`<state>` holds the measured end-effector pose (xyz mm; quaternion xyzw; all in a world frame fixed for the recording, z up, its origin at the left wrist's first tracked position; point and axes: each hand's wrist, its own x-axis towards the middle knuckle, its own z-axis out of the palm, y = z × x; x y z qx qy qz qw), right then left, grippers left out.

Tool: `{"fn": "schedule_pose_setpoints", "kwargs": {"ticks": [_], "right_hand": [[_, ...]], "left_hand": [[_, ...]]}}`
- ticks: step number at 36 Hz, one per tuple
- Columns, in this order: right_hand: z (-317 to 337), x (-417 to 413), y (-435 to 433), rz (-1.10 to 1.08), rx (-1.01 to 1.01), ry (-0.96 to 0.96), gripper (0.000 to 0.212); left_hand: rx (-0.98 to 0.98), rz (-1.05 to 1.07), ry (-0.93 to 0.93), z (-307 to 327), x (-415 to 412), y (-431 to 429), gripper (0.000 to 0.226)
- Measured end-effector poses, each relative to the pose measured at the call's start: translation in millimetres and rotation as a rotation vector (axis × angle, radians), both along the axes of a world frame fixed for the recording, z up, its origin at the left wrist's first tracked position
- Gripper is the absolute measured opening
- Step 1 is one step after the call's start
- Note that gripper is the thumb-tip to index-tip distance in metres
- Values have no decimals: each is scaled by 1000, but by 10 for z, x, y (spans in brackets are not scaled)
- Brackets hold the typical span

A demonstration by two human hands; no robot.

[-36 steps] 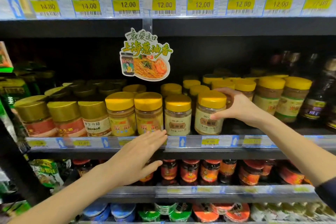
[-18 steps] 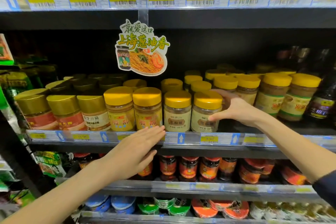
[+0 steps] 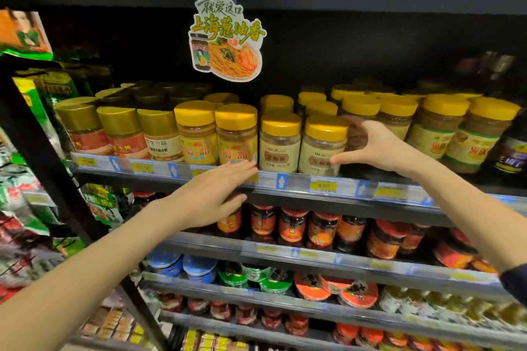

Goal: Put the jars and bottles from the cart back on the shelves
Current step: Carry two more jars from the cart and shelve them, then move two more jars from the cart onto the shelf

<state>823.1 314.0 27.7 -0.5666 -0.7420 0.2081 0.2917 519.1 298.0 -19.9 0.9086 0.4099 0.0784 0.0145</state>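
A yellow-lidded jar with a beige label stands at the front of the middle shelf, beside a matching jar. My right hand is spread against this jar's right side. Its thumb touches the label low down and its fingers reach past the lid's edge. My left hand lies flat with straight fingers, the tips on the shelf's price rail below a yellow-lidded jar with red lettering. The cart is out of view.
Gold-lidded jars fill the shelf's left, more yellow-lidded jars the right, with a dark bottle at the edge. A noodle promo sign hangs above. Red-labelled jars line the shelf below. Snack bags hang left.
The view has drifted slightly, so the shelves sit a little higher in frame. My right hand has spread wider at the beige-labelled jar. My left hand stays on the rail.
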Motion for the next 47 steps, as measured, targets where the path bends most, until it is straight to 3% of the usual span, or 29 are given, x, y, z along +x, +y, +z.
{"fn": "schedule_pose_setpoints", "kwargs": {"ticks": [3, 6, 11, 17, 24, 34, 47], "right_hand": [[42, 14, -190, -118, 183, -263, 88], [72, -17, -405, -104, 345, -386, 76], [-13, -360, -752, 12, 354, -521, 63], [-244, -1164, -936, 113, 207, -586, 67], [-504, -2619, -920, 315, 99, -628, 74], [-575, -4821, -850, 654, 75, -615, 69], [-713, -7425, -719, 1084, 147, -632, 72]], "left_hand": [[7, 4, -20, 38, -43, -68, 61], [23, -1, -19, 76, -128, -146, 61], [46, 11, 25, 99, -442, -278, 62], [2, 102, 110, 60, -1154, -531, 64], [-112, 297, 174, 23, -2637, -1077, 62], [-120, 703, 161, -94, -4448, -2077, 64], [-219, 1170, 139, -354, -6130, -2895, 69]]}}
